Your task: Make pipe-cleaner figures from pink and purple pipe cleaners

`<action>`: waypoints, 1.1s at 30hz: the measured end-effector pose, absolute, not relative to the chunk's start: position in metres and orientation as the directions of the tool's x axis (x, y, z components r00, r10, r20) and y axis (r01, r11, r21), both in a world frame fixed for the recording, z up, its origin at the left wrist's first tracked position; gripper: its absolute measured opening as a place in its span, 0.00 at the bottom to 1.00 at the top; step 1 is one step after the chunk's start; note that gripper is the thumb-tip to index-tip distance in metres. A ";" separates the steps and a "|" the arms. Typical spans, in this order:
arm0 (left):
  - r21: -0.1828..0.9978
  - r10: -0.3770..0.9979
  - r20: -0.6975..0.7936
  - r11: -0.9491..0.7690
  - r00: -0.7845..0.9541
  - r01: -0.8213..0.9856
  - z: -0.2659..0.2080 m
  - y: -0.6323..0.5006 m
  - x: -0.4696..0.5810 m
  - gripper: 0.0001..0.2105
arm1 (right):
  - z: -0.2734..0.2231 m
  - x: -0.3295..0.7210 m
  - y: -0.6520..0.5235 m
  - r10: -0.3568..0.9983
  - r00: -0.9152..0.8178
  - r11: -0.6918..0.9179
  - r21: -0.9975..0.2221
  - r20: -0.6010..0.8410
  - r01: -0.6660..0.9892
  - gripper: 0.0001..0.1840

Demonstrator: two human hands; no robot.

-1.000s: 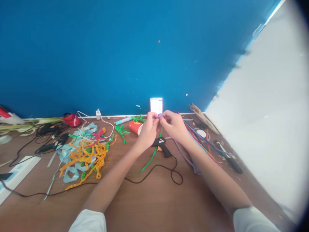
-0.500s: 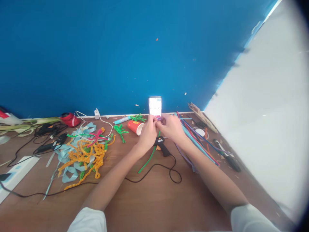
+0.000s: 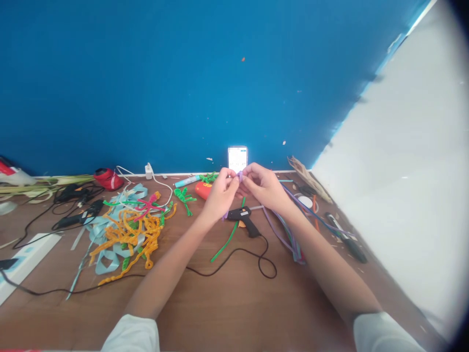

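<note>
Between the fingertips of both hands is a small purple pipe cleaner (image 3: 240, 176), partly hidden by the fingers. My left hand (image 3: 222, 193) pinches it from the left, and my right hand (image 3: 266, 189) pinches it from the right. Just behind them a lit phone (image 3: 238, 157) leans against the blue wall. Below the hands lies a black glue gun (image 3: 245, 218), with a green pipe cleaner (image 3: 227, 245) beneath it. A red paper cup (image 3: 202, 190) is partly covered by my left hand. Loose pipe cleaners (image 3: 279, 234) lie under my right forearm.
Orange pipe cleaners (image 3: 137, 234) and pale blue ribbon (image 3: 104, 264) are heaped at left. Green twisted figures (image 3: 184, 198) stand near the wall. A power strip (image 3: 27, 259), a second glue gun (image 3: 80, 215) and a black marker (image 3: 346, 237) flank the work area. A cord crosses the table.
Both hands have turned slightly and the purple pipe cleaner shows more between the fingertips. My left hand now covers more of the red cup. The view has shifted slightly.
</note>
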State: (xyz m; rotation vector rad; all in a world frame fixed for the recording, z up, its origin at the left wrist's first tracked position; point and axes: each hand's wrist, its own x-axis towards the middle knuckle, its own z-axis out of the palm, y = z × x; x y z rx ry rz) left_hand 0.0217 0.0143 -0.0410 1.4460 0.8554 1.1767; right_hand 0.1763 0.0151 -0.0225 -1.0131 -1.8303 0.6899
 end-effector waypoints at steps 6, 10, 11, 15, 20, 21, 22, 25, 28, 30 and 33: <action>0.899 0.881 0.334 -0.404 0.335 0.166 -0.033 0.016 0.011 0.03 | -0.010 0.181 0.007 0.849 -0.341 0.529 -0.675 0.405 0.514 0.03; 0.876 0.868 0.384 -0.450 0.316 0.171 -0.030 0.014 0.011 0.04 | -0.005 0.180 0.003 0.848 -0.347 0.530 -0.666 0.401 0.525 0.03; 0.878 0.871 0.387 -0.448 0.303 0.167 -0.030 0.013 0.012 0.04 | -0.005 0.180 0.002 0.846 -0.343 0.534 -0.655 0.409 0.535 0.03; 0.875 0.878 0.383 -0.444 0.286 0.193 -0.031 0.014 0.011 0.04 | -0.007 0.176 0.001 0.839 -0.320 0.534 -0.553 0.440 0.639 0.03; 0.787 0.867 0.414 -0.494 0.278 0.369 -0.031 0.015 0.008 0.04 | -0.016 0.170 0.002 0.828 -0.296 0.496 -0.376 0.476 0.782 0.02; 0.764 0.862 0.424 -0.505 0.277 0.402 -0.031 0.015 0.009 0.04 | -0.018 0.169 0.002 0.829 -0.295 0.483 -0.342 0.475 0.806 0.03; 0.741 0.856 0.437 -0.516 0.275 0.429 -0.031 0.015 0.009 0.04 | -0.020 0.169 0.003 0.832 -0.292 0.466 -0.310 0.471 0.829 0.04; 0.701 0.838 0.474 -0.545 0.270 0.460 -0.030 0.014 0.011 0.05 | -0.023 0.168 0.004 0.833 -0.281 0.436 -0.252 0.477 0.864 0.06; 0.695 0.821 0.521 -0.566 0.233 0.444 -0.029 0.013 0.011 0.05 | -0.021 0.169 0.004 0.813 -0.285 0.478 -0.303 0.508 0.824 0.06; 0.698 0.817 0.540 -0.569 0.202 0.435 -0.028 0.013 0.010 0.05 | -0.017 0.171 0.002 0.805 -0.296 0.524 -0.381 0.514 0.762 0.06; 0.774 0.850 0.494 -0.525 0.182 0.354 -0.029 0.015 0.009 0.02 | -0.010 0.173 -0.001 0.805 -0.323 0.573 -0.509 0.497 0.643 0.07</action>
